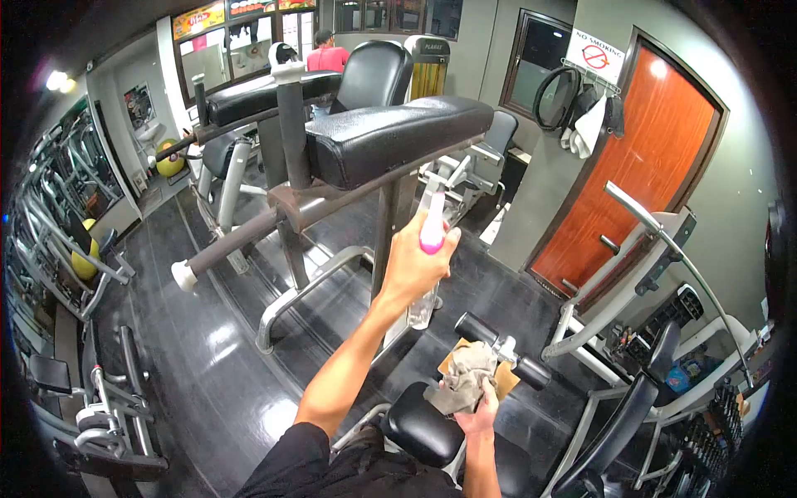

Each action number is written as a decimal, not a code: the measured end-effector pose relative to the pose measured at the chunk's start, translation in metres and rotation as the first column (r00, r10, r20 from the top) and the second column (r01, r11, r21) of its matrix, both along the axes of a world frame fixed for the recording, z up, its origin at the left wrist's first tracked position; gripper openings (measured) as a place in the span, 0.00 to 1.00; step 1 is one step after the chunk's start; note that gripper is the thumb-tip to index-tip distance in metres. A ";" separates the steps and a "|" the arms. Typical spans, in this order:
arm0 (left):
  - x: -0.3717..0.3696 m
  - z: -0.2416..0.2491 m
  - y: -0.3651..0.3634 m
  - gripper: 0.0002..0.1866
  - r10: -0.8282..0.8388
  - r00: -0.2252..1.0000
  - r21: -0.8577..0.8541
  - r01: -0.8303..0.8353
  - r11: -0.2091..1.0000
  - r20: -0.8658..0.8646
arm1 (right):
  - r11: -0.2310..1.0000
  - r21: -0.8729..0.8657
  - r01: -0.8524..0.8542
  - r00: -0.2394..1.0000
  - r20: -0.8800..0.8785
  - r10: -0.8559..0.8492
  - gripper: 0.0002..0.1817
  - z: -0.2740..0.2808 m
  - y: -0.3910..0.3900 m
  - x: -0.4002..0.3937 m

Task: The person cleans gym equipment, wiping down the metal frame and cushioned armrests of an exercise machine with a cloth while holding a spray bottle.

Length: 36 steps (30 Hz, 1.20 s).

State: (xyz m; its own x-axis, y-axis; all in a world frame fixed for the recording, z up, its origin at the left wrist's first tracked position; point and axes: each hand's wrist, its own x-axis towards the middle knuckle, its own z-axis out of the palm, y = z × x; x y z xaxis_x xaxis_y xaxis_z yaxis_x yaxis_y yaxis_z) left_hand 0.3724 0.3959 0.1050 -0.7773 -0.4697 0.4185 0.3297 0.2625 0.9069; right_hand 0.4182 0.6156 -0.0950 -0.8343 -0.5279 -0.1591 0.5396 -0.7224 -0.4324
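Observation:
My left hand (418,264) is stretched forward, wrapped round the neck of a spray bottle (421,311) with a clear body and a white and pink spray head. The bottle is upright, its head just below the long black armrest pad (407,133) of a gym machine. Lower down, my right hand (480,412) has its fingers closed on a crumpled grey cloth (470,371). Under the cloth show a tan flat piece (507,380) and black foam rollers (476,326). A black seat pad (423,425) lies just left of the right hand.
A brown metal handle bar (228,247) with a white end juts out left of the machine. More gym machines (652,390) stand at the right, near a wooden door (635,166). Yellow balls (170,163) are at the left. A person in red (325,55) is at the back.

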 end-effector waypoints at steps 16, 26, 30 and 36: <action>0.121 -0.072 -0.012 0.11 -0.261 0.964 0.305 0.234 0.923 0.051 | 0.612 -0.499 0.614 -0.409 -0.864 -0.294 0.24 0.228 -0.253 -0.128; 0.136 -0.131 -0.042 0.14 -0.344 0.935 0.565 0.235 0.791 0.092 | 0.862 -0.079 0.500 0.125 -0.979 -0.162 0.21 0.174 -0.280 -0.282; 0.123 -0.135 -0.046 0.08 -0.175 0.957 0.468 0.048 0.882 0.232 | 0.348 -0.399 0.848 -0.392 -0.915 -0.093 0.17 0.196 -0.262 -0.370; 0.113 -0.145 -0.057 0.07 -0.152 0.957 0.408 0.039 0.912 0.247 | 0.249 -0.076 0.965 -0.034 -0.985 -0.169 0.22 0.187 -0.258 -0.514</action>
State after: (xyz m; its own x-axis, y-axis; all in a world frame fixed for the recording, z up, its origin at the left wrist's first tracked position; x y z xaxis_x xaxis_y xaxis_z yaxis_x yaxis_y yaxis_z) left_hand 0.4854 0.3388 -0.0400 -0.8826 -0.4699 -0.0157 0.0656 -0.1561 0.9856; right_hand -0.0957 0.3572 0.0922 -0.5223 0.1613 0.8374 -0.8276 0.1411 -0.5434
